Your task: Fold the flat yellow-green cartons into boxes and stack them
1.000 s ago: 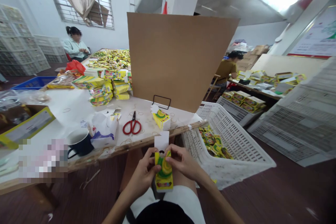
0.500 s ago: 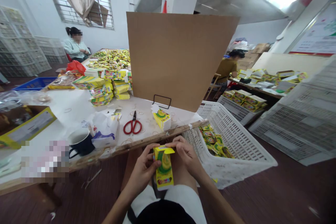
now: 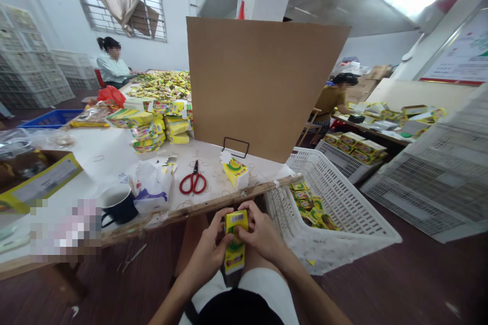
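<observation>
Over my lap I hold a small yellow-and-green carton [image 3: 235, 260] upright, its barcode end towards the top. My left hand [image 3: 214, 244] is closed around its left side, thumb on the front. At the right side my right hand [image 3: 263, 231] grips the upper part, its thumb pressed on the front face. The carton's end with the barcode looks closed. On the table just beyond my hands lies a similar carton [image 3: 235, 172], with a pair of red-handled scissors [image 3: 192, 183] to its left.
A white crate [image 3: 343, 233] with yellow packets stands at my right. On the table [image 3: 114, 150] are a dark mug [image 3: 121, 210], a tissue pack [image 3: 154, 188] and stacked cartons [image 3: 147, 132]. A large cardboard sheet [image 3: 259, 86] stands upright ahead. Two people sit further off.
The carton's top flap, sticking out before, is now folded down and the barcode shows. My right hand has moved from the flap onto the carton's right side.
</observation>
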Tool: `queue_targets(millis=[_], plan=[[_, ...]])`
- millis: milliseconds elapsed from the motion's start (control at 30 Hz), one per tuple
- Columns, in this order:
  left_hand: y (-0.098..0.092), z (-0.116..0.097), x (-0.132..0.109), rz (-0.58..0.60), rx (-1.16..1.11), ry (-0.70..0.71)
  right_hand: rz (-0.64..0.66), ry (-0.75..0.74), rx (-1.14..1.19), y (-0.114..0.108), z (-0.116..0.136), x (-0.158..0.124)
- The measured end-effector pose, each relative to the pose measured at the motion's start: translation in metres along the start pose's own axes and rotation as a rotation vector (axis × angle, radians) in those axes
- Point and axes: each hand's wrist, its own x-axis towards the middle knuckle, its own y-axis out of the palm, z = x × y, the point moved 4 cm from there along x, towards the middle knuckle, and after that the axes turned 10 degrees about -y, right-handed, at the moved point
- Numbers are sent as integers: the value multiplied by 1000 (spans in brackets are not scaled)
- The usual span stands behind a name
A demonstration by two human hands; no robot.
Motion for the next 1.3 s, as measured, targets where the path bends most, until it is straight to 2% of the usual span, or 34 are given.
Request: queue_targets(millis=[100, 200, 267, 400, 667, 800, 967, 1100, 1167, 1233, 1300], plan=[[-2, 2, 2, -24, 7, 10, -21, -14, -249, 4, 7, 2], [-4, 2, 2, -27, -13, 5, -31, -22, -362, 6, 11, 3], [-6, 1, 1, -15, -48, -11, -9, -49, -340, 4, 12, 4], [-9, -1, 1, 35, -123, -35, 81, -97, -129, -3, 9, 3], [-5, 2, 4, 21, -99, -24, -3, -112, -38, 4, 8, -2], [-8, -1, 2, 4, -99, -23, 24, -79, 83, 1, 5, -2], [-7, -2, 1, 0, -39, -1, -20, -61, -32, -3, 4, -3], [-2, -1, 0, -46, 93, 32, -45, -82, -64, 7, 5, -2], [0, 0, -1, -64, 141, 31, -73, -37, -144, 11, 4, -1], [1, 0, -1, -68, 122, 16, -97, 9, -203, 12, 4, -1], [-1, 0, 1, -56, 34, -4, -90, -10, -129, 10, 5, 0]])
